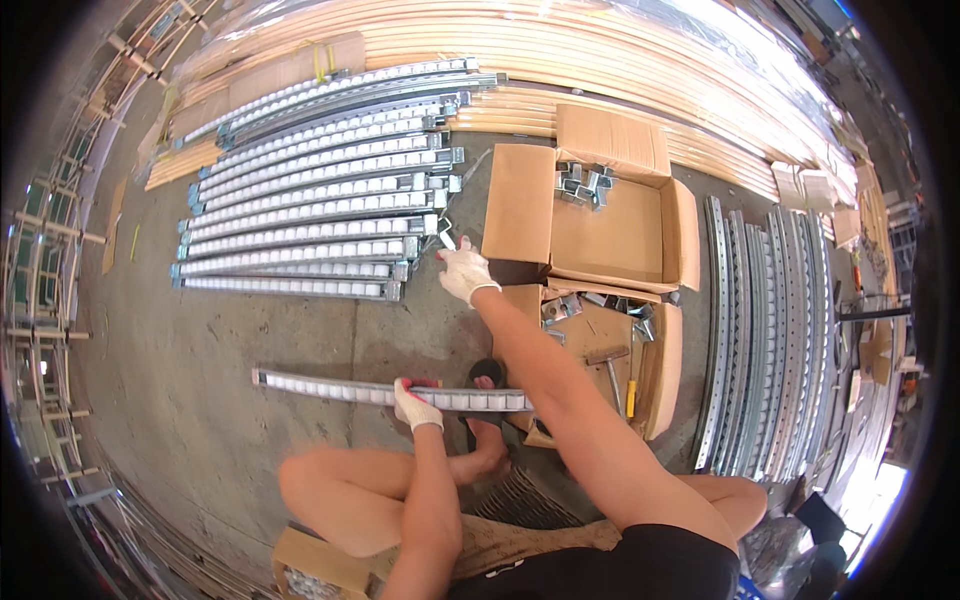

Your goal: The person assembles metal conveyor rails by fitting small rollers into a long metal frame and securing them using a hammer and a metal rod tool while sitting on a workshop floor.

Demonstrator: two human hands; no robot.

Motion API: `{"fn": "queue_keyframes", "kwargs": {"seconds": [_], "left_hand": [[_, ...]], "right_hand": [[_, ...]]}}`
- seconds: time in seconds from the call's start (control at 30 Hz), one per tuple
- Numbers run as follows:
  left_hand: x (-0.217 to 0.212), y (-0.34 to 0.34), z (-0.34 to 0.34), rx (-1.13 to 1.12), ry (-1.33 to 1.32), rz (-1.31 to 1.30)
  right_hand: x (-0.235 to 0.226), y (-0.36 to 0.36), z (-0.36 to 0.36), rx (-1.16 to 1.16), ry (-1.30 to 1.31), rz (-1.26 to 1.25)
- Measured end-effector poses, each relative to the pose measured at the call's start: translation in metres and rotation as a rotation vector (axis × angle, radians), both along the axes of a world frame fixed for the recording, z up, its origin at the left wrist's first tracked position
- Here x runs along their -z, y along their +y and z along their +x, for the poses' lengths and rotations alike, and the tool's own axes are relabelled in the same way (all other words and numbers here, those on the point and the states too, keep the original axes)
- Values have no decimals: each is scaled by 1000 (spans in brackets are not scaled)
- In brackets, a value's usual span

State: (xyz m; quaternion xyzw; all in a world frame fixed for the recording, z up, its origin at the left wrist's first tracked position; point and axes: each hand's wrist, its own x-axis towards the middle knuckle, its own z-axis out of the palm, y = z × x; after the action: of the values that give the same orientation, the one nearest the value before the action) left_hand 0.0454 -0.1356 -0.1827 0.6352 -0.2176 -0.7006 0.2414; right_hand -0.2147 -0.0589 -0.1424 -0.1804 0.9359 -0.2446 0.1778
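My left hand (pixel 413 403), in a white glove, grips a metal roller rail (pixel 330 389) lying across the concrete floor in front of my knees. My right hand (pixel 464 270), also gloved, is stretched forward and pinches a small metal piece (pixel 446 240) near the end of the stacked rails. An open cardboard box (pixel 600 235) with several metal brackets (pixel 580 185) stands just right of that hand.
Several roller rails (pixel 310 215) lie side by side on the floor ahead. Bare metal channels (pixel 765 340) lie at the right. A second box (pixel 600 345) holds brackets and a hammer (pixel 610 365). Long wooden strips (pixel 600 60) are stacked at the back.
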Motion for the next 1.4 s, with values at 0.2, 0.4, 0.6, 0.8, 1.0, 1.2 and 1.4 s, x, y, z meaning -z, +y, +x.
{"fn": "queue_keyframes", "kwargs": {"seconds": [0.2,0.4,0.6,0.8,1.0,1.2,1.4], "left_hand": [[-23,6,-5,131,-330,-152],[-48,-9,-3,733,-1062,-461],[-106,-2,-21,1536,-1386,-889],[-162,87,-59,2036,-45,-809],[-122,175,-31,2245,-63,-1415],[-100,176,-27,2123,-68,-1409],[-108,187,-32,2183,-171,-1469]], "right_hand": [[22,-18,-10,51,-107,37],[-126,126,73,-46,-229,-147],[-168,260,71,-11,-584,-82],[-107,297,-69,502,-155,-211],[-8,264,-155,726,77,-172],[2,275,-125,826,90,-376],[-106,332,34,703,-318,-1125]]}}
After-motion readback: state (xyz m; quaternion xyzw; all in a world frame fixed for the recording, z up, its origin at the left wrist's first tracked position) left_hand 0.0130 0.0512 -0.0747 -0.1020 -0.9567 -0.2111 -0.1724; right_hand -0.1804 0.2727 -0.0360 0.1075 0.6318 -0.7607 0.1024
